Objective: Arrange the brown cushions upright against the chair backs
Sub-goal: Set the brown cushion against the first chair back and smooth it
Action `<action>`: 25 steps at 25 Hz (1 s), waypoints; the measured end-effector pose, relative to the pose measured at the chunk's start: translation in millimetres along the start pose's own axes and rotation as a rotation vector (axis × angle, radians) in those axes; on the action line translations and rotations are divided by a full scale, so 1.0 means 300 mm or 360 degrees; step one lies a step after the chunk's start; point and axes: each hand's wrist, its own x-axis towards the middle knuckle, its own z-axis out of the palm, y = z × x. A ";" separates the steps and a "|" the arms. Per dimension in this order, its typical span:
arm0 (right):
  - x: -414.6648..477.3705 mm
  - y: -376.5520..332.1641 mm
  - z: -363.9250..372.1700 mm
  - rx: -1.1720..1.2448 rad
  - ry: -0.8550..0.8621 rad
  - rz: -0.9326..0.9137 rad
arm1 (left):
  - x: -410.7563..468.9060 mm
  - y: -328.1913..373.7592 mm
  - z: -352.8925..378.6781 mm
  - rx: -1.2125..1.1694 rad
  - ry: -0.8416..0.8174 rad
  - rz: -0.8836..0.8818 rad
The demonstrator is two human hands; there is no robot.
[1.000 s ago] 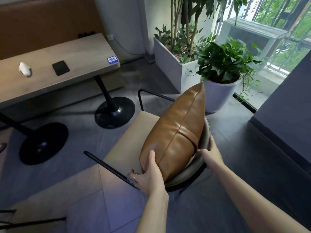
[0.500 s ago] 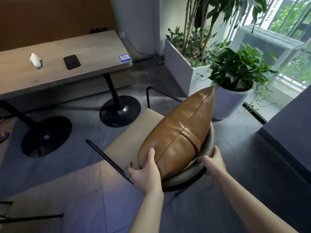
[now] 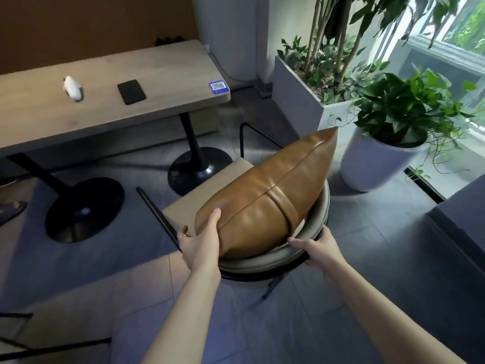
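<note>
Two hands work at one chair: the left hand (image 3: 202, 243) grasps the near left end of the brown cushion (image 3: 270, 203), which stands on edge against the curved chair back (image 3: 296, 252), while the right hand (image 3: 319, 248) grips that back's rim.

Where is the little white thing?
The small white object lies on the wooden table in the upper left of the head view, just left of the flat black item.
</note>
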 end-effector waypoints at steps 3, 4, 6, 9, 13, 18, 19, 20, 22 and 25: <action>0.019 -0.030 0.101 0.0021 -0.0053 0.0047 | 0.106 0.097 -0.048 0.0064 0.0004 0.0010; 0.027 -0.038 0.119 0.0035 -0.0047 0.0057 | 0.142 0.123 -0.057 0.0044 -0.0010 -0.0002; 0.040 -0.050 0.126 0.0055 -0.0025 0.0080 | 0.177 0.147 -0.059 -0.0007 -0.0059 -0.0039; 0.050 -0.060 0.103 0.0113 -0.0011 0.0083 | 0.152 0.094 -0.029 0.0134 -0.0117 0.0076; 0.069 -0.075 0.137 0.0143 0.0019 0.0058 | 0.166 0.106 -0.025 0.0179 -0.0153 0.0211; 0.085 -0.090 0.263 0.0164 -0.0078 0.0002 | 0.269 0.197 -0.060 0.0111 -0.0144 0.0253; 0.084 -0.094 0.286 0.0182 -0.0111 -0.0006 | 0.291 0.215 -0.069 0.0103 -0.0125 0.0264; 0.082 -0.101 0.309 0.0195 -0.0154 -0.0001 | 0.317 0.235 -0.080 0.0097 -0.0098 0.0271; 0.082 -0.117 0.362 0.0171 -0.0210 0.0029 | 0.379 0.275 -0.096 0.0093 -0.0041 0.0288; 0.079 -0.148 0.469 0.0043 -0.0128 -0.0014 | 0.467 0.338 -0.116 0.0079 -0.0018 0.0338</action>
